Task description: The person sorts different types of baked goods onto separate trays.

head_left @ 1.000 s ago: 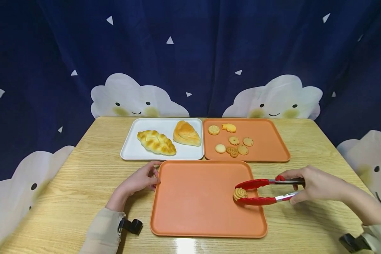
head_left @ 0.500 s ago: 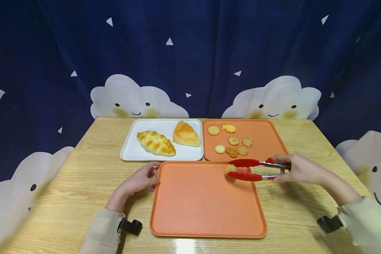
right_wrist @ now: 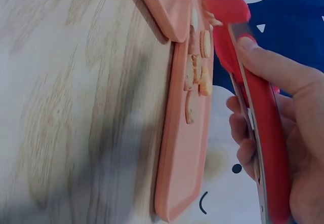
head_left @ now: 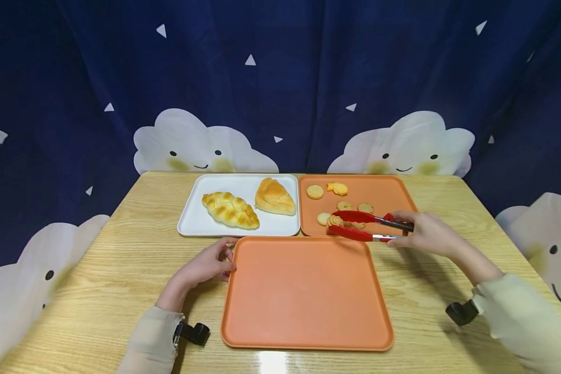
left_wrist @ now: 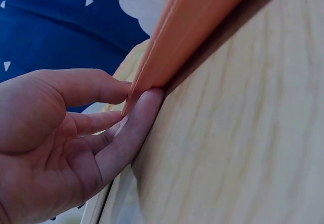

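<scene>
My left hand (head_left: 209,266) pinches the left rim of the near orange tray (head_left: 304,296); in the left wrist view its fingers (left_wrist: 136,125) lie against the tray's edge. My right hand (head_left: 432,236) grips a pair of red-tipped tongs (head_left: 355,234). Between the tong tips is a swirl cookie (head_left: 335,221), held over the front left part of the far orange tray (head_left: 395,195). Several other cookies lie there, some partly hidden by the tongs. The right wrist view shows the tongs' red handle (right_wrist: 268,143) along the palm, while the swirl cookie is mostly covered.
A white tray (head_left: 191,221) at the back left bears a braided bread (head_left: 231,210) and a triangular bread (head_left: 275,197). Beside the tongs lie a round pale cookie (head_left: 323,218) and a fish-shaped cookie (head_left: 338,188). A dark blue curtain (head_left: 280,78) hangs behind the wooden table (head_left: 135,249).
My right hand has carried the swirl cookie in the tongs away from me and slightly left, from over the near tray to over the far orange tray. The left hand stays put.
</scene>
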The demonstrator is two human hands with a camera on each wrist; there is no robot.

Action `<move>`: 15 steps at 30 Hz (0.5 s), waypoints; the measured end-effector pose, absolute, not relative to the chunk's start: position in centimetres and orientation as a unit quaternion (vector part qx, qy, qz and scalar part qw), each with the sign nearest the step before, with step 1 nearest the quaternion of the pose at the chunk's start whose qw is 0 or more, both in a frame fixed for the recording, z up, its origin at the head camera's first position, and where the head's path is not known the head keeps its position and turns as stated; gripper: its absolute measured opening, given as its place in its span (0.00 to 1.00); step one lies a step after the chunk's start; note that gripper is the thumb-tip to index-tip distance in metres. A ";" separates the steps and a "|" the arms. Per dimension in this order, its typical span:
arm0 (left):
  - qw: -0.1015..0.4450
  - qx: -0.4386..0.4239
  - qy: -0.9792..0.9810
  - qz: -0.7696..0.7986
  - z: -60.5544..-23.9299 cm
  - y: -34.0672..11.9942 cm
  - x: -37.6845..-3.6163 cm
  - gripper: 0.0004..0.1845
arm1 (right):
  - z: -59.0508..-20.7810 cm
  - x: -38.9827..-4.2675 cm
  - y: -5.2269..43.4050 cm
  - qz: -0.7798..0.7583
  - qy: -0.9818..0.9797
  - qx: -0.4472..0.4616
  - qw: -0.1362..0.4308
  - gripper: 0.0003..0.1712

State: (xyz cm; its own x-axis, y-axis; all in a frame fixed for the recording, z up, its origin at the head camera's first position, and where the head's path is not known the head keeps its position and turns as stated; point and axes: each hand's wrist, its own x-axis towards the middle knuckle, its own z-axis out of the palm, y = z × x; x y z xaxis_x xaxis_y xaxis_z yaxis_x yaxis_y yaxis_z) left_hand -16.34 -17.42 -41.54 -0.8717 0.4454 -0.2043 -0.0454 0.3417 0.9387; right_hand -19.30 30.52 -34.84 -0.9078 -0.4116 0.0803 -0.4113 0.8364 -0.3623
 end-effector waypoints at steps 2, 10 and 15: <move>0.219 0.127 0.789 0.560 -41.6 -17.4 -16.4 0.32 | -35.1 -19.8 30.2 -0.196 0.959 -0.207 -0.003 0.37; 0.219 0.127 0.790 0.558 -41.6 -17.4 -16.3 0.31 | -35.6 -21.6 28.9 -0.185 0.968 -0.170 -0.008 0.36; 0.217 0.126 0.793 0.555 -41.5 -17.4 -16.3 0.32 | -36.0 -22.6 28.1 -0.174 0.973 -0.154 -0.009 0.39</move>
